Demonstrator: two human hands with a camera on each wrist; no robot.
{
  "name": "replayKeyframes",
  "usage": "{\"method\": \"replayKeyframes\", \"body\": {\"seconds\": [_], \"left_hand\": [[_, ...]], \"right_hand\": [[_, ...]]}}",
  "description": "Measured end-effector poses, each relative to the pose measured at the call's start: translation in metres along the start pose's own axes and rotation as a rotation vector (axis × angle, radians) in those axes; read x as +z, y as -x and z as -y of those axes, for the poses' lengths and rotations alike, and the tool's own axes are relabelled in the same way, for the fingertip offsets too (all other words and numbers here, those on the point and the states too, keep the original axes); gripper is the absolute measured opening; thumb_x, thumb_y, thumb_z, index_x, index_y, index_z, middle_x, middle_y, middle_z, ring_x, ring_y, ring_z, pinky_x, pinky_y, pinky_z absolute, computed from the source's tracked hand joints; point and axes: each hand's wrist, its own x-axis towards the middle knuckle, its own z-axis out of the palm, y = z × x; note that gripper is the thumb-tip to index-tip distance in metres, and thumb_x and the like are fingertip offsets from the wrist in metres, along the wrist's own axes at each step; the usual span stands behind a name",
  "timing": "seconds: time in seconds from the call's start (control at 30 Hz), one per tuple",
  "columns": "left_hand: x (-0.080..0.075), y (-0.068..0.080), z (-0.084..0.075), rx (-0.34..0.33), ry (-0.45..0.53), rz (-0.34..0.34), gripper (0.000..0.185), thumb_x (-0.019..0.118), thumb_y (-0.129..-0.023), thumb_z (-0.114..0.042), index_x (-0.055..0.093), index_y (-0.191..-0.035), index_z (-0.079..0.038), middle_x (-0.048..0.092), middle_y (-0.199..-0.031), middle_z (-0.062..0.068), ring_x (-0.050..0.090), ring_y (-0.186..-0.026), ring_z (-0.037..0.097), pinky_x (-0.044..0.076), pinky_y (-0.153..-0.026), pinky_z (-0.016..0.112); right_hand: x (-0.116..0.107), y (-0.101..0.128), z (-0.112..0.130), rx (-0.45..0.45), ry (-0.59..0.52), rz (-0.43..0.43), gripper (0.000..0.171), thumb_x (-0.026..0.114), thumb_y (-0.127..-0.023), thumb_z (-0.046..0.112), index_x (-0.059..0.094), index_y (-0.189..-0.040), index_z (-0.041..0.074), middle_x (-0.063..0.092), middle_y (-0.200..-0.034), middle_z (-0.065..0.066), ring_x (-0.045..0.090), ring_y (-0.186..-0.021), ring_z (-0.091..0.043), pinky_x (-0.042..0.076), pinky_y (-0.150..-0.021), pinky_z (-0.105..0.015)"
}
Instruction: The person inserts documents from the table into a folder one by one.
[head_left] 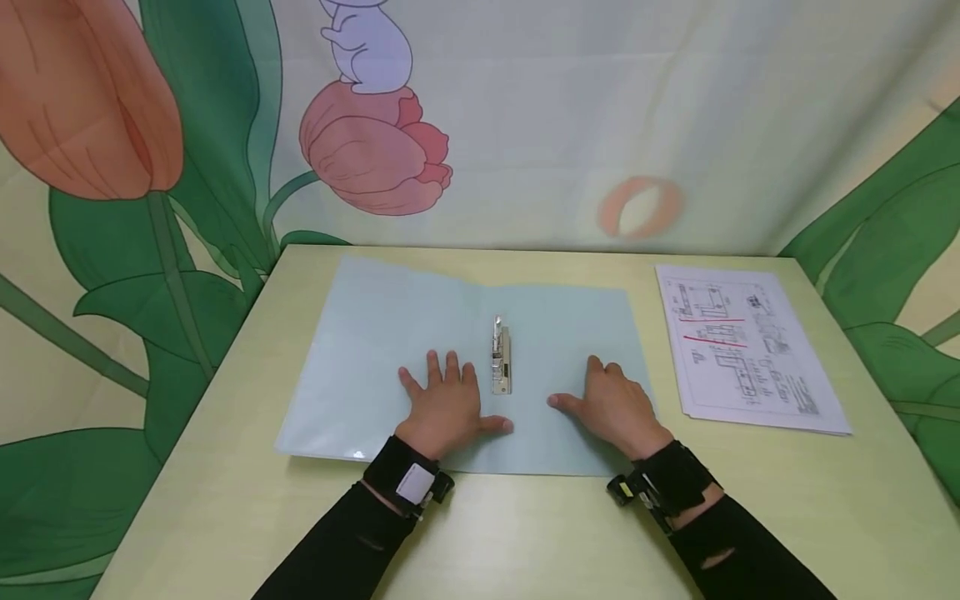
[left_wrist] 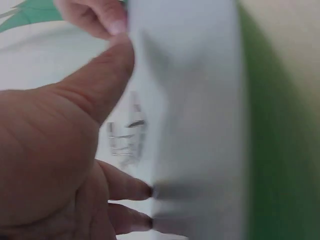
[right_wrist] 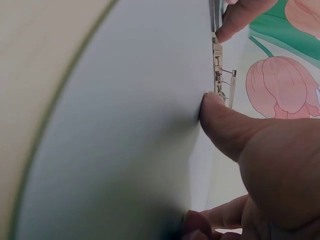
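A pale blue folder [head_left: 375,333] lies opened flat on the yellow-green table [head_left: 525,533], with a metal clip [head_left: 502,354] along its middle fold. My left hand [head_left: 447,403] rests flat on the folder's left half, fingers spread, thumb pointing toward the fold. On the right half my right hand [head_left: 611,402] also lies flat, its thumb reaching toward the clip. In the left wrist view the left hand [left_wrist: 60,150] presses the folder [left_wrist: 200,100]. The right wrist view shows the right hand's thumb [right_wrist: 225,125] on the folder [right_wrist: 125,125] beside the clip [right_wrist: 218,70].
A stack of printed sheets [head_left: 742,346] with diagrams and red lines lies at the table's right side. A cloth backdrop [head_left: 525,125] painted with tulips and leaves surrounds the table on three sides. The table's front edge lies under my forearms.
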Motion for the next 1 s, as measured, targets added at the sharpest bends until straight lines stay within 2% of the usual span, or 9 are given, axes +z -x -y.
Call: {"method": "replayKeyframes", "body": {"seconds": [0.27, 0.33, 0.4, 0.47, 0.53, 0.67, 0.83, 0.9, 1.0], "left_hand": [[0.005, -0.004, -0.001, -0.059, 0.058, 0.082, 0.126, 0.072, -0.081, -0.08, 0.021, -0.168, -0.003, 0.011, -0.175, 0.023, 0.003, -0.162, 0.049, 0.012, -0.117, 0.084], [0.004, -0.005, -0.002, -0.062, 0.059, 0.096, 0.127, 0.073, -0.08, -0.079, 0.021, -0.168, -0.003, 0.011, -0.175, 0.023, 0.003, -0.162, 0.049, 0.012, -0.117, 0.085], [0.003, -0.005, -0.003, -0.063, 0.056, 0.097, 0.127, 0.074, -0.08, -0.079, 0.021, -0.168, -0.004, 0.011, -0.175, 0.022, 0.003, -0.162, 0.049, 0.012, -0.116, 0.085], [0.002, -0.004, -0.002, -0.067, 0.053, 0.092, 0.127, 0.076, -0.079, -0.078, 0.022, -0.168, -0.004, 0.012, -0.175, 0.023, 0.004, -0.162, 0.049, 0.012, -0.116, 0.085], [0.002, -0.004, 0.0, -0.072, 0.052, 0.089, 0.127, 0.077, -0.078, -0.077, 0.023, -0.167, -0.003, 0.013, -0.175, 0.023, 0.004, -0.162, 0.05, 0.012, -0.116, 0.086], [0.001, -0.004, 0.004, -0.096, 0.051, 0.103, 0.127, 0.078, -0.079, -0.076, 0.023, -0.167, -0.003, 0.012, -0.175, 0.023, 0.003, -0.162, 0.05, 0.01, -0.116, 0.086], [-0.001, -0.005, 0.005, -0.102, 0.054, 0.122, 0.127, 0.078, -0.079, -0.075, 0.021, -0.168, -0.003, 0.01, -0.176, 0.023, 0.002, -0.162, 0.05, 0.009, -0.116, 0.086], [-0.002, -0.005, 0.005, -0.099, 0.056, 0.127, 0.128, 0.078, -0.079, -0.075, 0.02, -0.168, -0.003, 0.009, -0.176, 0.023, 0.001, -0.162, 0.049, 0.009, -0.116, 0.086], [-0.003, -0.006, 0.004, -0.105, 0.05, 0.137, 0.128, 0.077, -0.079, -0.075, 0.019, -0.168, -0.004, 0.007, -0.176, 0.022, -0.001, -0.162, 0.049, 0.008, -0.117, 0.086]], "right_hand": [[-0.005, 0.0, -0.006, -0.022, -0.111, 0.031, 0.085, 0.071, -0.1, 0.042, 0.037, -0.153, -0.016, 0.052, -0.147, -0.039, 0.054, -0.136, -0.051, 0.049, -0.109, -0.063], [-0.008, 0.002, -0.015, -0.037, -0.154, 0.019, 0.077, 0.07, -0.101, 0.038, 0.042, -0.152, -0.014, 0.064, -0.135, -0.033, 0.061, -0.127, -0.045, 0.052, -0.104, -0.059], [-0.012, 0.006, -0.024, -0.047, -0.179, -0.008, 0.07, 0.069, -0.102, 0.034, 0.047, -0.149, -0.013, 0.072, -0.116, -0.025, 0.068, -0.108, -0.037, 0.057, -0.091, -0.05], [-0.018, 0.01, -0.033, -0.041, -0.185, -0.04, 0.067, 0.068, -0.102, 0.033, 0.049, -0.148, -0.012, 0.071, -0.102, -0.019, 0.065, -0.095, -0.032, 0.055, -0.082, -0.045], [-0.025, 0.015, -0.041, -0.016, -0.168, -0.065, 0.068, 0.068, -0.103, 0.034, 0.048, -0.148, -0.013, 0.07, -0.106, -0.023, 0.065, -0.097, -0.037, 0.056, -0.082, -0.049], [-0.039, 0.026, -0.062, 0.096, -0.105, -0.056, 0.084, 0.065, -0.103, 0.042, 0.035, -0.152, -0.019, 0.053, -0.136, -0.042, 0.055, -0.121, -0.054, 0.05, -0.094, -0.065], [-0.043, 0.03, -0.088, 0.209, -0.039, 0.012, 0.086, 0.062, -0.102, 0.052, 0.043, -0.139, -0.024, 0.05, -0.124, -0.044, 0.054, -0.093, -0.044, 0.048, -0.07, -0.048], [-0.04, 0.028, -0.091, 0.222, -0.038, 0.035, 0.081, 0.059, -0.103, 0.051, 0.047, -0.131, -0.025, 0.053, -0.119, -0.041, 0.053, -0.087, -0.04, 0.045, -0.066, -0.043], [-0.036, 0.023, -0.088, 0.216, -0.036, 0.053, 0.073, 0.053, -0.108, 0.044, 0.047, -0.132, -0.025, 0.055, -0.116, -0.038, 0.054, -0.088, -0.039, 0.046, -0.068, -0.044]]}}
